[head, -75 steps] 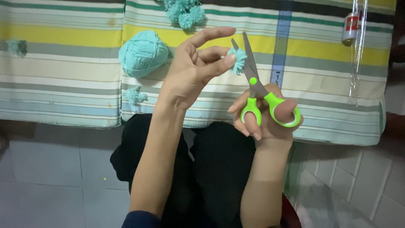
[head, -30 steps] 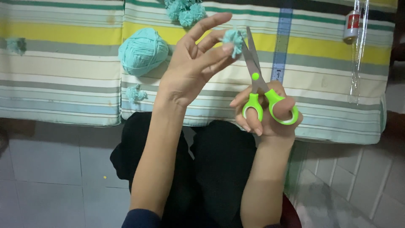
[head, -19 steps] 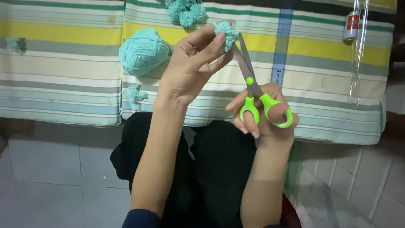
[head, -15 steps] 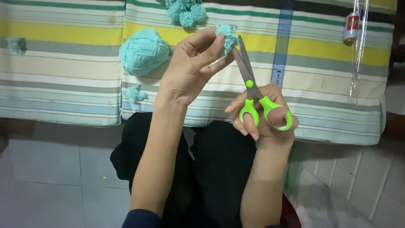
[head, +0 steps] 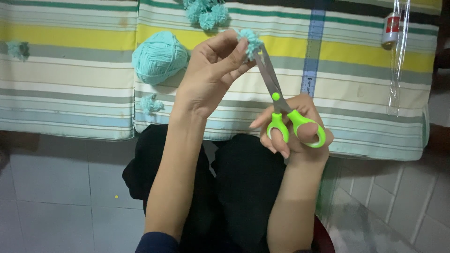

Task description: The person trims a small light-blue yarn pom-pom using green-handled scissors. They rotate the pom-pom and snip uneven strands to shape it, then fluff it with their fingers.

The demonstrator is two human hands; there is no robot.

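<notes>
My left hand (head: 211, 70) pinches a small teal yarn pompom (head: 250, 40) between thumb and fingertips, held up over the striped cloth. My right hand (head: 295, 129) grips green-handled scissors (head: 281, 110), thumb and fingers through the loops. The grey blades point up and left, and their tips reach the pompom's lower right side. The blades look nearly closed together.
A teal yarn ball (head: 159, 56) lies on the striped cloth (head: 70, 84) left of my left hand. Finished pompoms (head: 206, 10) sit at the top edge, yarn scraps (head: 151, 104) (head: 18, 48) lie about, a blue ruler (head: 311, 51) and a clear plastic piece (head: 396, 56) lie right.
The pompom has been raised and turned in my left fingers, which went from spread to pinched. The scissors swung left and their blades closed in on the pompom.
</notes>
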